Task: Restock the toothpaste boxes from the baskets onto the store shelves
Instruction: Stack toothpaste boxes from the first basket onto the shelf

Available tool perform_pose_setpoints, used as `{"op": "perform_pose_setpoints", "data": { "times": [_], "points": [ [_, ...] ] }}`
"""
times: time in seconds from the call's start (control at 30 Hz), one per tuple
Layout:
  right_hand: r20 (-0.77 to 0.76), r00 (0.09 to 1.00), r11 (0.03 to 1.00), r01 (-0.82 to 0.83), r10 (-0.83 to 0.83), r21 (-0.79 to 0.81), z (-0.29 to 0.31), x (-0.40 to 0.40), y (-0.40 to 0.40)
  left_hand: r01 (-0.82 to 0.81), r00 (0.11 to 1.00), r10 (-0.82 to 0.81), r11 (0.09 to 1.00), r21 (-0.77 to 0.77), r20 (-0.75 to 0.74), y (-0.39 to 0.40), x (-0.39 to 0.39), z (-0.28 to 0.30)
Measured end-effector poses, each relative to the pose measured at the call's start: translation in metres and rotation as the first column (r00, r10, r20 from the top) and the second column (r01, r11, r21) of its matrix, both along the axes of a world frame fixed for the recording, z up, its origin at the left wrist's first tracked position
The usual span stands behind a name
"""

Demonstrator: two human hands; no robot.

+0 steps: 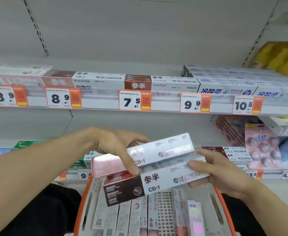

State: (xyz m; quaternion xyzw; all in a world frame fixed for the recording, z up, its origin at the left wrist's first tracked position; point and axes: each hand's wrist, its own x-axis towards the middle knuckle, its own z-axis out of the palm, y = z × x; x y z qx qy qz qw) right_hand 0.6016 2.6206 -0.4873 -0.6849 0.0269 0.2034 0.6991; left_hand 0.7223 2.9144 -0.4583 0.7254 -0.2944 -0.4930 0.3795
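Grip: left hand [117, 147] and right hand [214, 169] together clasp stacked toothpaste boxes [165, 166] at opposite ends.
Below the grip sits the basket [225, 201] with more boxes; above it, the shelf [105, 104]. Cartons judged light, stiff, glossy, crushable; hold ends, squeezing lightly.

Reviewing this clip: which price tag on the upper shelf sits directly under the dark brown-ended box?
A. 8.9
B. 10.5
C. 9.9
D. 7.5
D: the 7.5 price tag hangs on the shelf edge right below the brown-ended box; the other tags sit off to its left and right.
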Motion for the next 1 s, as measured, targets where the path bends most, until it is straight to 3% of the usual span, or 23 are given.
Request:
{"op": "perform_pose_setpoints", "data": {
  "times": [0.17, 0.4, 0.63, 0.73, 0.83, 1.0],
  "points": [
    [0.188, 0.976, 0.994, 0.112, -0.108, -0.01, 0.016, -0.005, -0.018, -0.219, 0.975, 0.22, 0.975, -0.025, 0.014, 0.011, 0.013, -0.003],
    [0.195, 0.96, 0.975, 0.173, -0.199, 0.139, 0.006, -0.023, -0.035, -0.416, 0.862, 0.383, 0.909, -0.032, -0.332, 0.033, 0.01, -0.017],
    [0.202, 0.939, 0.956, 0.25, -0.277, 0.152, 0.004, -0.035, -0.033, -0.566, 0.741, 0.451, 0.818, -0.102, -0.497, 0.026, -0.005, -0.022],
    [0.119, 0.919, 0.925, 0.365, -0.376, 0.108, 0.01, -0.034, -0.026, -0.546, 0.768, 0.434, 0.828, -0.126, -0.472, 0.018, -0.013, -0.026],
    [-0.023, 0.876, 0.875, 0.482, -0.481, 0.048, 0.017, -0.031, -0.018, -0.601, 0.726, 0.454, 0.785, -0.154, -0.517, 0.01, -0.019, -0.029],
    [-0.254, 0.855, 0.891, 0.438, -0.453, -0.116, 0.018, -0.024, -0.015, -0.625, 0.733, 0.495, 0.761, -0.174, -0.467, 0.004, -0.029, -0.032]
  ]
}}
